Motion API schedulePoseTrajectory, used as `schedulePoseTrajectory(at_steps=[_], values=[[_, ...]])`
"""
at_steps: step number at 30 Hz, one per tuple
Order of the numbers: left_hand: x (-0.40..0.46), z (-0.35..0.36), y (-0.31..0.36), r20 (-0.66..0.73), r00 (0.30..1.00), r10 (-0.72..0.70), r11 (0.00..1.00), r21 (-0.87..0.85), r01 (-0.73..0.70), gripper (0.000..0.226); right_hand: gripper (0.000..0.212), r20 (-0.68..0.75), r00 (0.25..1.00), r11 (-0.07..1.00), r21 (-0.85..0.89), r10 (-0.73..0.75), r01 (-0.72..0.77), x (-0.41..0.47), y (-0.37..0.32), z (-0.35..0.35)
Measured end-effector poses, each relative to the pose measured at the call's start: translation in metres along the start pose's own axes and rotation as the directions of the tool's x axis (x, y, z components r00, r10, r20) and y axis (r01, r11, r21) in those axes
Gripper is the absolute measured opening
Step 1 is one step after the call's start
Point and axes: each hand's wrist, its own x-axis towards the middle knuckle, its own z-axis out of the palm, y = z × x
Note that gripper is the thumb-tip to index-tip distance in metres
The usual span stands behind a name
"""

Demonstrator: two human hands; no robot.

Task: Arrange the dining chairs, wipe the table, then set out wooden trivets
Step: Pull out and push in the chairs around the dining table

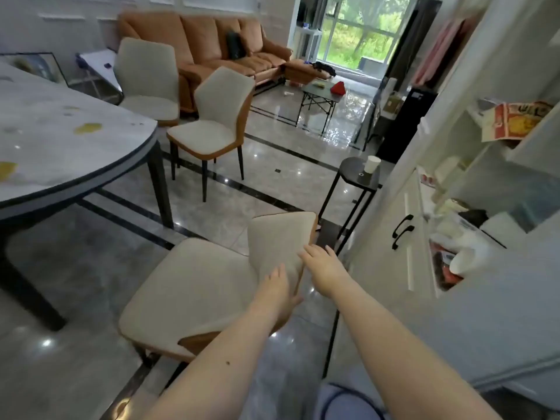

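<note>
A cream dining chair [194,286] with an orange shell stands just in front of me, its backrest toward me. My left hand [277,294] lies on the near lower edge of the backrest, fingers straight against the cushion. My right hand [321,263] touches the backrest's right corner with its fingers spread. The marble dining table [60,140] fills the left side and carries yellow stains. Two more cream chairs stand away from the table: one [212,128] in the middle of the floor, another [148,83] behind it near the sofa. No trivets are in view.
A small black side table [357,177] with a paper cup stands right of the near chair. White cabinets [424,237] with cluttered shelves line the right. An orange sofa [218,50] and a folding coffee table [321,92] lie farther back on the glossy floor.
</note>
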Motion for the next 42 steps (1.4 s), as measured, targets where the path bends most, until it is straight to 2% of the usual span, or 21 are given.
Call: schedulePoseTrajectory(at_steps=[4, 6, 9, 13, 16, 18, 23, 29, 33, 38, 42], values=[[0.020, 0.002, 0.011, 0.041, 0.999, -0.022, 0.999, 0.045, 0.020, 0.084, 0.076, -0.005, 0.997, 0.996, -0.040, -0.078, 0.078, 0.021, 0.013, 0.007], [0.030, 0.008, 0.015, 0.083, 0.994, -0.072, 0.996, 0.053, 0.068, 0.085, 0.074, 0.015, 0.991, 0.990, -0.044, -0.136, 0.137, 0.035, 0.024, 0.015], [0.039, 0.010, 0.017, 0.091, 0.989, -0.115, 0.989, 0.102, 0.106, 0.089, 0.067, -0.029, 0.974, 0.971, -0.091, -0.225, 0.222, 0.053, 0.036, 0.020], [0.045, 0.005, 0.016, 0.147, 0.976, -0.163, 0.987, 0.034, 0.160, 0.085, 0.058, 0.012, 0.970, 0.964, -0.102, -0.245, 0.245, 0.078, 0.029, 0.024], [0.043, 0.003, 0.015, 0.145, 0.980, -0.138, 0.990, 0.055, 0.131, 0.083, 0.045, 0.077, 0.970, 0.964, -0.120, -0.230, 0.238, 0.089, 0.018, 0.026], [0.043, 0.003, 0.013, 0.125, 0.987, -0.106, 0.991, 0.097, 0.094, 0.080, 0.039, 0.076, 0.970, 0.964, -0.113, -0.233, 0.240, 0.092, 0.017, 0.025], [0.047, -0.002, 0.001, 0.143, 0.988, -0.060, 0.996, 0.076, 0.050, 0.081, 0.034, 0.061, 0.963, 0.950, -0.160, -0.261, 0.268, 0.095, 0.015, 0.026], [0.044, -0.026, -0.040, 0.142, 0.988, -0.069, 0.996, 0.072, 0.059, 0.080, 0.041, 0.096, 0.961, 0.944, -0.183, -0.260, 0.273, 0.110, -0.027, 0.016], [0.034, -0.040, -0.079, 0.082, 0.992, -0.096, 0.992, 0.088, 0.089, 0.070, 0.048, 0.127, 0.957, 0.933, -0.221, -0.262, 0.284, 0.122, -0.068, 0.007], [0.021, -0.061, -0.117, 0.011, 0.995, -0.095, 0.984, 0.151, 0.092, 0.063, 0.042, 0.127, 0.971, 0.955, -0.194, -0.201, 0.223, 0.140, -0.115, 0.002], [0.010, -0.083, -0.153, -0.004, 0.988, -0.156, 0.977, 0.147, 0.155, 0.061, 0.040, 0.167, 0.968, 0.963, -0.162, -0.186, 0.213, 0.155, -0.155, -0.009]])
